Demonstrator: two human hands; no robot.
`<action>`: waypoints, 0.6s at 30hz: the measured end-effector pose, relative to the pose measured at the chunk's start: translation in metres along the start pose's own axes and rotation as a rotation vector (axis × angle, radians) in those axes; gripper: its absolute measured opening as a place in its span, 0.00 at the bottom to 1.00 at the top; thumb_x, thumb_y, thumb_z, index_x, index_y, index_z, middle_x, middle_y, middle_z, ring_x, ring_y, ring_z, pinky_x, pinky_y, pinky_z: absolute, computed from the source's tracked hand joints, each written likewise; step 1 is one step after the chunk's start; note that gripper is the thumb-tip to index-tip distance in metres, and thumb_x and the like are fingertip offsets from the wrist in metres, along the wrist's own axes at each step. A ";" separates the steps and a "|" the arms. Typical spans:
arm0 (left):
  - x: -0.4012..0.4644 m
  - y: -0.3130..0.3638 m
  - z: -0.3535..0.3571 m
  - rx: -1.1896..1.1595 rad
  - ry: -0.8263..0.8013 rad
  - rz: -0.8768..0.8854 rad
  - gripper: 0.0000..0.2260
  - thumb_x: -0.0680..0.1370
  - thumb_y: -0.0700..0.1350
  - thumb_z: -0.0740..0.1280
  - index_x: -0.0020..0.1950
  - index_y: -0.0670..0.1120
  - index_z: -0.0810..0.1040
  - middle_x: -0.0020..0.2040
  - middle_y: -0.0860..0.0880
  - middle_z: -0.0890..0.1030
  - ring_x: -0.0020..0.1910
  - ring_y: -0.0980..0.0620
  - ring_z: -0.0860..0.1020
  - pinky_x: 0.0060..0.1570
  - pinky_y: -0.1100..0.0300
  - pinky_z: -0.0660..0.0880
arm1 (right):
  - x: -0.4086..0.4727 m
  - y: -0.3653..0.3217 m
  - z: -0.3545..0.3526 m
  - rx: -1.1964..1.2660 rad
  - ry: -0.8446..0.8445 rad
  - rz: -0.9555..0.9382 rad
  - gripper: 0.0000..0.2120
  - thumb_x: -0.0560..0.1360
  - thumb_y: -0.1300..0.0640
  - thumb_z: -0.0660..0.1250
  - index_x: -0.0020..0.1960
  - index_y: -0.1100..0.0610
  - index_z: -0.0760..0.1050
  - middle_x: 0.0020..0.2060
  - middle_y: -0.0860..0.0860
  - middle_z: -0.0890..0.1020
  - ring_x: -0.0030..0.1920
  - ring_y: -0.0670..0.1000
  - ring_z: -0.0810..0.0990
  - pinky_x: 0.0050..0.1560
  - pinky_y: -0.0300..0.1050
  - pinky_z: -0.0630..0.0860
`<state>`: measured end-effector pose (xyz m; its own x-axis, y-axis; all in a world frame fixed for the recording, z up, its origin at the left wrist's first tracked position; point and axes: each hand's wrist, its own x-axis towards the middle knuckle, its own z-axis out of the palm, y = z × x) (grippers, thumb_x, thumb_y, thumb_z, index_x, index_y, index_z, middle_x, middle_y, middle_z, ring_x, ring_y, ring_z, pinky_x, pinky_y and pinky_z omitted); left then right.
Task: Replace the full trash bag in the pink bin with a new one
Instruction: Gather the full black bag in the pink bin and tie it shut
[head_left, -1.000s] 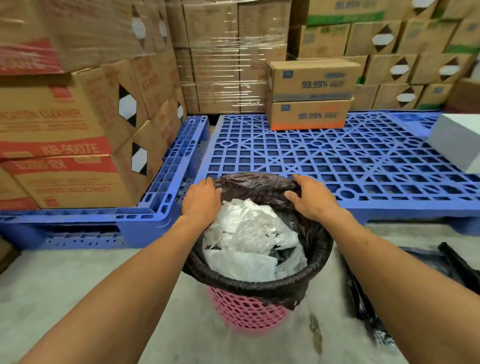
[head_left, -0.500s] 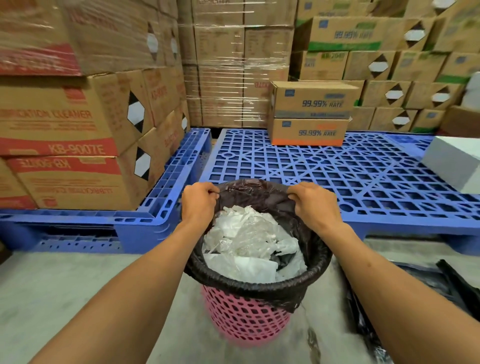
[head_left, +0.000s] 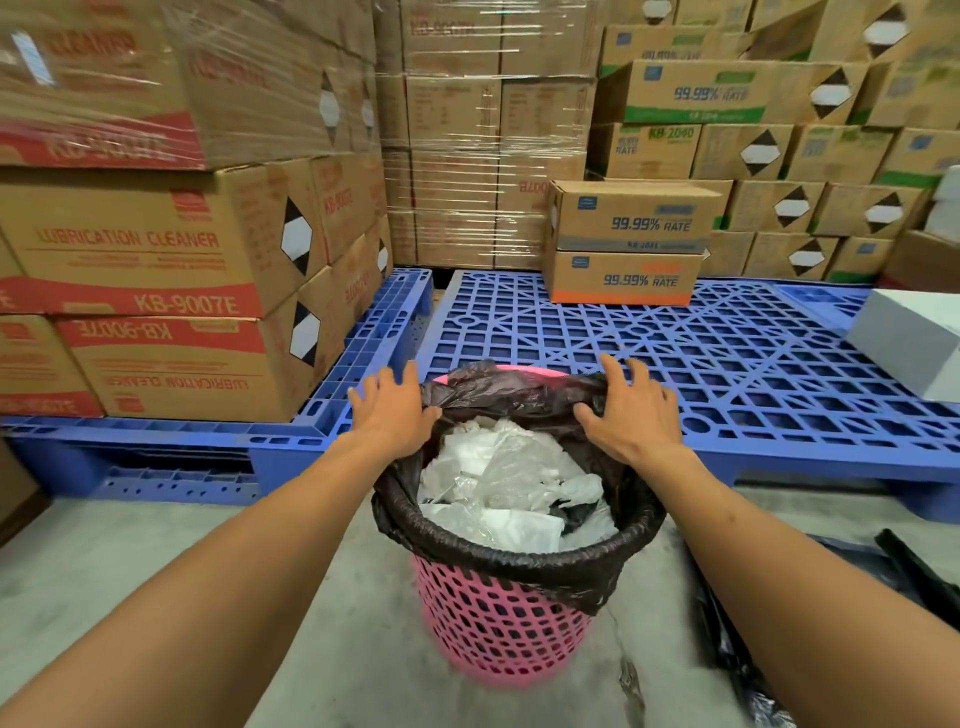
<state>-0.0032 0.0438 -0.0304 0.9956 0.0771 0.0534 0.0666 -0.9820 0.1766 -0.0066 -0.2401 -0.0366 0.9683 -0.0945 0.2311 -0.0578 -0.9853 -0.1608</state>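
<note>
Hands (head_left: 514, 415) perhaps gripping bag (head_left: 519, 564).

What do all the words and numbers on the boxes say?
"LUBRICATION CLEANER" and "KB-9007E": left carton.
The same two texts, printed upside down: carton below it.
"99.99% RATE": upper box on the pallet.
"99.99% RATE": orange-striped box under it.
"99.99% RATE", blurred: green-striped box behind.
"KB-2040": box under that one.
Small print, the top-left carton's red lettering and the wrapped stack's lettering: too blurred to read.
</note>
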 end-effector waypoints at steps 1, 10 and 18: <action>-0.002 -0.004 -0.001 -0.052 -0.050 -0.051 0.30 0.82 0.56 0.62 0.79 0.44 0.57 0.72 0.37 0.67 0.70 0.35 0.66 0.65 0.41 0.67 | -0.001 0.000 0.000 -0.021 -0.072 0.048 0.31 0.79 0.41 0.62 0.77 0.51 0.58 0.73 0.59 0.66 0.68 0.63 0.70 0.67 0.62 0.68; -0.021 -0.018 -0.024 -0.168 0.220 0.047 0.05 0.79 0.46 0.70 0.47 0.46 0.82 0.43 0.45 0.84 0.43 0.43 0.80 0.37 0.52 0.74 | -0.012 -0.006 -0.015 -0.003 0.082 0.060 0.12 0.80 0.49 0.66 0.57 0.56 0.78 0.55 0.57 0.79 0.51 0.61 0.78 0.43 0.53 0.76; -0.024 -0.024 -0.032 -0.549 -0.007 -0.009 0.15 0.76 0.44 0.74 0.61 0.47 0.79 0.64 0.41 0.78 0.59 0.41 0.77 0.58 0.47 0.75 | -0.017 -0.031 -0.048 0.074 -0.098 0.000 0.12 0.76 0.50 0.71 0.57 0.50 0.73 0.52 0.56 0.77 0.43 0.58 0.76 0.40 0.50 0.69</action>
<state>-0.0304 0.0713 -0.0044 0.9957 0.0820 0.0431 0.0328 -0.7470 0.6640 -0.0326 -0.2143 0.0102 0.9877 -0.0766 0.1363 -0.0434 -0.9717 -0.2321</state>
